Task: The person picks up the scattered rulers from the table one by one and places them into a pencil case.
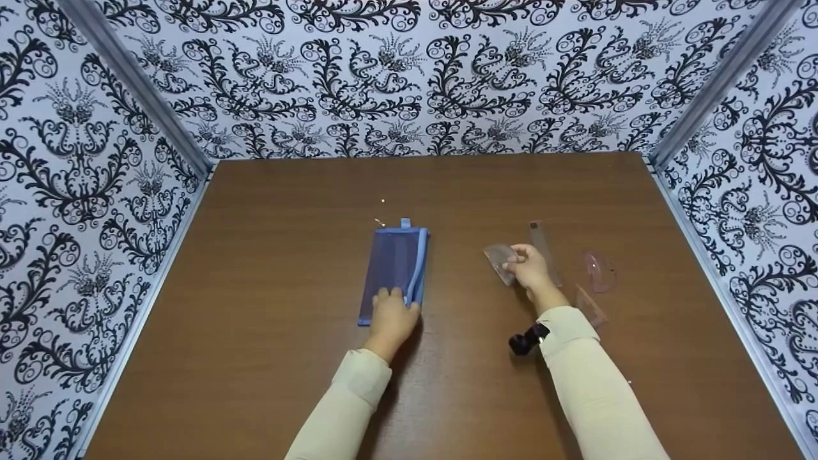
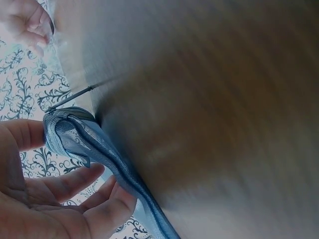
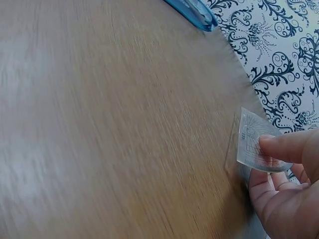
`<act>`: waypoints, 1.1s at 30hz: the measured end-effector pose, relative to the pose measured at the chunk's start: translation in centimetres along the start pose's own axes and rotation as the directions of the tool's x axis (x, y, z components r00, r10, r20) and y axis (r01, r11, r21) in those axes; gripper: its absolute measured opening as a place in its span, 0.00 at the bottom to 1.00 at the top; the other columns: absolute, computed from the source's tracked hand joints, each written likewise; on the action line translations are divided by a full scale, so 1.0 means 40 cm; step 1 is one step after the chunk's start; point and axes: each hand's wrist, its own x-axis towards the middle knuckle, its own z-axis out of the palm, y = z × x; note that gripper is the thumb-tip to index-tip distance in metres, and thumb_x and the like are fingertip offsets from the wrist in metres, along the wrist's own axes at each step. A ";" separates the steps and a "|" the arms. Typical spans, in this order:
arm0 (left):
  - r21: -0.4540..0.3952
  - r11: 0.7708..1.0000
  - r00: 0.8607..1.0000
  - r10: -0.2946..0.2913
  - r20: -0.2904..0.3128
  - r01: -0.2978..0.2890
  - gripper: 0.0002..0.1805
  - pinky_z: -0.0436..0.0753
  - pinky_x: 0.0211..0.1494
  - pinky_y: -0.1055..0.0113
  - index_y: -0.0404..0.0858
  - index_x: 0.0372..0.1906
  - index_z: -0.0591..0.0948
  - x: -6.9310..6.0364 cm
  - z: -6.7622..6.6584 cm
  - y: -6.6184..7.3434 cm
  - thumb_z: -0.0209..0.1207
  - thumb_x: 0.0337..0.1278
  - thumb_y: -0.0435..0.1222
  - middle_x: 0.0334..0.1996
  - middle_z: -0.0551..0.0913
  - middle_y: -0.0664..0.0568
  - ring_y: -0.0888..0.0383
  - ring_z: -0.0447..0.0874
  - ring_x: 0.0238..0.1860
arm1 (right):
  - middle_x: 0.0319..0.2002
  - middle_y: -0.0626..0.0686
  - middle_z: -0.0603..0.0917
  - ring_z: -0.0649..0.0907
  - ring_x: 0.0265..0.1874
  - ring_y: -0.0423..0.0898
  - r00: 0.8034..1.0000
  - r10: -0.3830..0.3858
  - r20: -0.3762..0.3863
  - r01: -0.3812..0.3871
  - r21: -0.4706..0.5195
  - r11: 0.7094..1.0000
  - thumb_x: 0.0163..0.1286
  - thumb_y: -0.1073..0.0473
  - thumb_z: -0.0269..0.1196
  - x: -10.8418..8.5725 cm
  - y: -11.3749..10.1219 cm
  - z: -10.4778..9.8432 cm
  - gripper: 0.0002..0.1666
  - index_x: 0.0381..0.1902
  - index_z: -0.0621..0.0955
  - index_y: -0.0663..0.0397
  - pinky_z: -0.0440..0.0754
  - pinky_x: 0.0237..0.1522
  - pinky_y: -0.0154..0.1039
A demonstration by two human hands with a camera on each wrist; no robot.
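A blue mesh zip pouch lies lengthwise on the brown table, left of the middle. My left hand grips its near end; in the left wrist view the thumb and fingers hold the bunched blue fabric, with a zip running along it. To the right, my right hand pinches a clear protractor between thumb and fingers. Seen in the right wrist view, the protractor carries printed lines and is tilted, with its straight edge close to the tabletop.
Beside the right hand lies a clear ruler. Farther right are a pinkish curved transparent piece and a clear set square, partly behind the sleeve. Small shiny bits lie past the pouch. Patterned walls enclose the table.
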 end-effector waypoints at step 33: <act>0.000 1.000 1.000 -0.008 0.023 0.008 0.24 0.73 0.56 0.51 0.27 0.52 0.77 -0.004 -0.004 0.002 0.59 0.58 0.41 0.48 0.73 0.35 0.40 0.70 0.51 | 0.40 0.55 0.76 0.75 0.34 0.41 1.000 0.011 0.020 -0.012 0.058 0.998 0.57 0.77 0.60 -0.036 -0.027 0.100 0.27 0.57 0.71 0.70 0.76 0.33 0.27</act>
